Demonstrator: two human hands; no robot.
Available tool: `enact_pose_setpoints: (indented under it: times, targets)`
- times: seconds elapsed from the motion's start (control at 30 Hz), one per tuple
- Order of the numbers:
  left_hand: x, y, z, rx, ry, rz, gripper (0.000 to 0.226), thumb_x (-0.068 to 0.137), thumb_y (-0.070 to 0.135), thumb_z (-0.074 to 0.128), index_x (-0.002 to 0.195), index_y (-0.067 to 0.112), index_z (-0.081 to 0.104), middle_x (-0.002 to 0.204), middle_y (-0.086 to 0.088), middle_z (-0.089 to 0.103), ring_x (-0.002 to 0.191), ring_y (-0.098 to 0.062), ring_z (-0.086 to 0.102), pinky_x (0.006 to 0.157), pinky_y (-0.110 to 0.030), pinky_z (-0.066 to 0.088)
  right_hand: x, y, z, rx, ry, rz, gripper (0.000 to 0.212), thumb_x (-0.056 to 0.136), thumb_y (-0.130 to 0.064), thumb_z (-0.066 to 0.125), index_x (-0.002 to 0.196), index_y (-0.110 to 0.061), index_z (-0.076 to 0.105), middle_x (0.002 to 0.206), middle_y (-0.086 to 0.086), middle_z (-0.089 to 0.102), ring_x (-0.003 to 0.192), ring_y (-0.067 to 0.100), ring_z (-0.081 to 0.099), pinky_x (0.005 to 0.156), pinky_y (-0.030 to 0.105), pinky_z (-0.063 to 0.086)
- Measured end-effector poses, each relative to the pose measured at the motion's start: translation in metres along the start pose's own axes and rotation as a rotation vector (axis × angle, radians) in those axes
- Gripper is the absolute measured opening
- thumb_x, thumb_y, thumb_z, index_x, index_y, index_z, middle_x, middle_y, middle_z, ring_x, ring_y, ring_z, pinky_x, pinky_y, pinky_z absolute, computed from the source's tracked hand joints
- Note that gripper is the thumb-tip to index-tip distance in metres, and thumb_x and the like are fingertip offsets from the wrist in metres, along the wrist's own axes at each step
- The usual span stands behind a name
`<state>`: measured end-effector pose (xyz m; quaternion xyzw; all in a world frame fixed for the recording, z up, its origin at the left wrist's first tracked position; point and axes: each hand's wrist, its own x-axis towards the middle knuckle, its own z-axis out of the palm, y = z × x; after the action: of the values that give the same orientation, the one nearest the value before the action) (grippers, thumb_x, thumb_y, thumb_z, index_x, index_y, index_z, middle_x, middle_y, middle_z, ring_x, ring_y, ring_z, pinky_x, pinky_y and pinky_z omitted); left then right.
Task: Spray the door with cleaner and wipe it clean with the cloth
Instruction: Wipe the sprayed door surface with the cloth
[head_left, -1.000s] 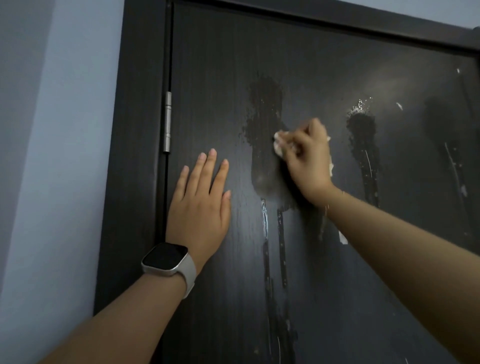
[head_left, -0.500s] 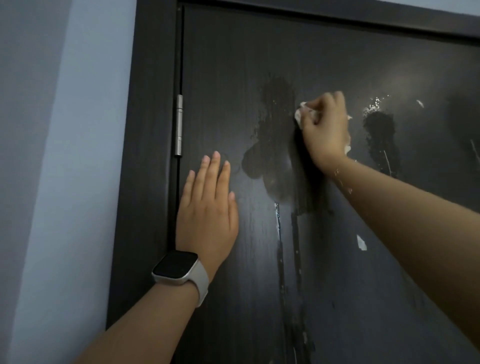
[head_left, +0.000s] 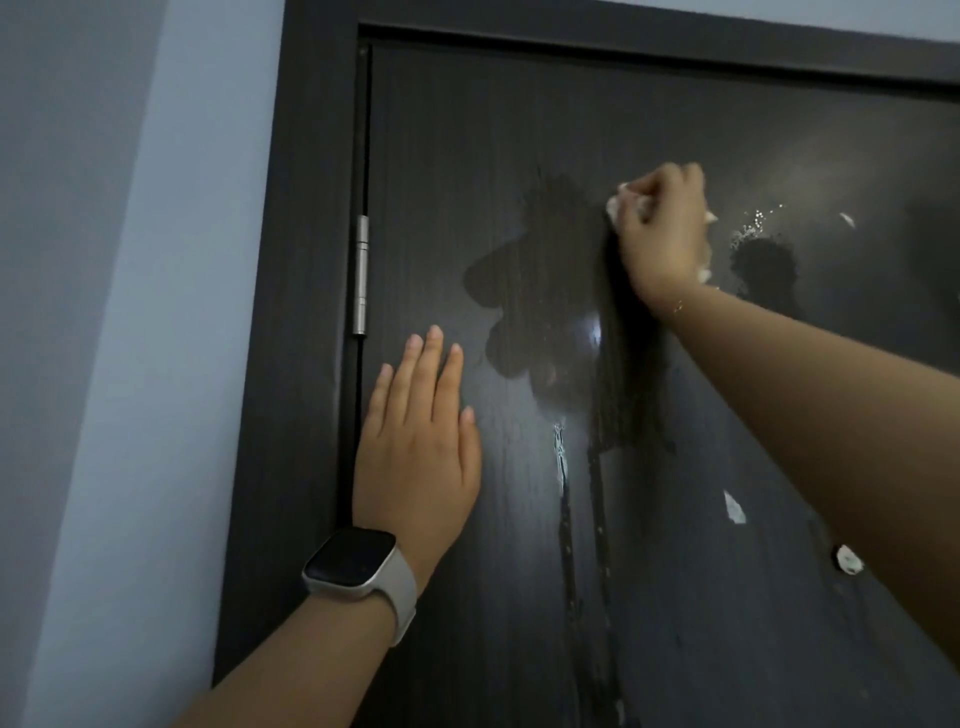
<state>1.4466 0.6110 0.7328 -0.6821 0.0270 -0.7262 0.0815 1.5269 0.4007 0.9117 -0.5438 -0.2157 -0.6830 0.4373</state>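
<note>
Two hands at work on one dark door (head_left: 649, 119), listed near to far. Nearest: left wrist bearing a pale-strapped watch (head_left: 358, 564); left hand (head_left: 415, 441) laid flat against the panel, fingers straight, holding nothing, close beside the hinge (head_left: 361, 275). Lower panel: wet drip lines (head_left: 566, 519) running down, plus small white scraps (head_left: 733, 506) stuck to the surface, apparently shed from the wiper. Mid panel: one large smeared wet patch (head_left: 540, 291), judged already wiped over. Farther up: right hand (head_left: 662, 228) with fingers curled tight around a crumpled white cloth (head_left: 615, 208), which is pressed to the door at the patch's upper right edge; only bits of it show past the knuckles. Beyond: one spray blot (head_left: 763, 265) with droplets, seemingly untouched. Spraying looks done; wiping partly done, with blot, drips and scraps remaining. No spray bottle in view.
</note>
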Motion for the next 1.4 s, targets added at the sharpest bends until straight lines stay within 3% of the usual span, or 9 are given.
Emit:
enact_pose_setpoints:
  times: [0.13, 0.27, 0.4, 0.6, 0.73, 0.9, 1.0, 1.23, 1.4]
  targets:
    - [0.001, 0.002, -0.001, 0.012, 0.011, 0.0, 0.052, 0.097, 0.024, 0.032, 0.146, 0.006, 0.038, 0.156, -0.011, 0.031, 0.146, -0.023, 0.025, 0.119, -0.043, 0.021, 0.001, -0.025, 0.015, -0.193, 0.055, 0.111, 0.02, 0.097, -0.025, 0.046, 0.11, -0.016, 0.058, 0.125, 0.008, 0.048, 0.11, 0.025, 0.054, 0.082, 0.036, 0.045]
    - [0.003, 0.002, -0.007, 0.07, -0.017, 0.017, 0.053, 0.095, 0.026, 0.035, 0.142, 0.004, 0.043, 0.152, -0.014, 0.039, 0.141, -0.027, 0.036, 0.114, -0.044, 0.028, -0.041, -0.091, 0.054, 0.028, -0.153, -0.302, 0.015, 0.086, -0.008, 0.055, 0.099, -0.005, 0.062, 0.112, 0.017, 0.055, 0.099, 0.032, 0.055, 0.084, 0.043, 0.043]
    - [0.028, -0.016, -0.031, 0.167, -0.064, 0.17, 0.045, 0.091, 0.029, 0.041, 0.127, 0.008, 0.058, 0.132, -0.012, 0.057, 0.118, -0.029, 0.056, 0.097, -0.041, 0.035, -0.038, -0.1, 0.047, 0.153, -0.407, -0.499, 0.012, 0.087, -0.012, 0.06, 0.096, -0.004, 0.061, 0.107, 0.016, 0.056, 0.099, 0.03, 0.055, 0.081, 0.032, 0.04]
    - [0.071, -0.062, -0.039, 0.263, 0.027, -0.021, 0.056, 0.098, 0.032, 0.032, 0.15, 0.008, 0.031, 0.158, -0.01, 0.027, 0.146, -0.025, 0.023, 0.119, -0.05, 0.016, 0.037, -0.014, -0.003, -0.116, -0.094, -0.073, 0.026, 0.095, -0.028, 0.052, 0.108, -0.006, 0.053, 0.119, 0.017, 0.054, 0.106, 0.035, 0.055, 0.084, 0.038, 0.041]
    - [0.07, -0.07, -0.028, 0.18, 0.067, -0.122, 0.059, 0.101, 0.033, 0.026, 0.152, 0.006, 0.024, 0.16, -0.009, 0.023, 0.148, -0.022, 0.019, 0.12, -0.046, 0.015, 0.044, -0.041, 0.025, -0.176, 0.041, 0.113, 0.029, 0.097, -0.027, 0.046, 0.117, -0.006, 0.05, 0.126, 0.014, 0.05, 0.113, 0.032, 0.053, 0.087, 0.043, 0.044]
    - [0.069, -0.074, -0.028, 0.157, 0.112, -0.156, 0.056, 0.099, 0.029, 0.028, 0.149, 0.006, 0.032, 0.158, -0.011, 0.028, 0.146, -0.024, 0.024, 0.118, -0.048, 0.019, -0.015, -0.154, 0.094, 0.089, -0.222, -0.409, 0.017, 0.092, -0.011, 0.053, 0.106, -0.004, 0.055, 0.113, 0.015, 0.055, 0.1, 0.029, 0.056, 0.085, 0.038, 0.044]
    - [0.068, -0.079, -0.029, 0.15, 0.104, -0.13, 0.055, 0.098, 0.027, 0.027, 0.149, 0.007, 0.032, 0.157, -0.011, 0.029, 0.145, -0.026, 0.026, 0.117, -0.049, 0.023, -0.004, -0.149, 0.093, 0.118, -0.222, -0.53, 0.012, 0.091, -0.008, 0.054, 0.099, 0.0, 0.056, 0.108, 0.02, 0.056, 0.098, 0.032, 0.054, 0.085, 0.038, 0.04]
    - [0.067, -0.082, -0.026, 0.141, 0.116, -0.113, 0.055, 0.099, 0.027, 0.023, 0.149, 0.005, 0.033, 0.157, -0.012, 0.03, 0.145, -0.026, 0.028, 0.117, -0.049, 0.022, 0.082, -0.04, 0.042, -0.167, 0.085, 0.056, 0.029, 0.1, -0.025, 0.04, 0.119, -0.004, 0.049, 0.129, 0.017, 0.047, 0.121, 0.031, 0.046, 0.095, 0.04, 0.039]
    - [0.068, -0.081, -0.025, 0.151, 0.125, -0.107, 0.055, 0.098, 0.025, 0.026, 0.148, 0.005, 0.035, 0.156, -0.012, 0.031, 0.144, -0.026, 0.029, 0.117, -0.05, 0.024, 0.073, -0.1, 0.075, -0.239, 0.035, 0.028, 0.036, 0.098, -0.03, 0.047, 0.127, -0.009, 0.045, 0.132, 0.012, 0.046, 0.122, 0.028, 0.048, 0.093, 0.04, 0.044]
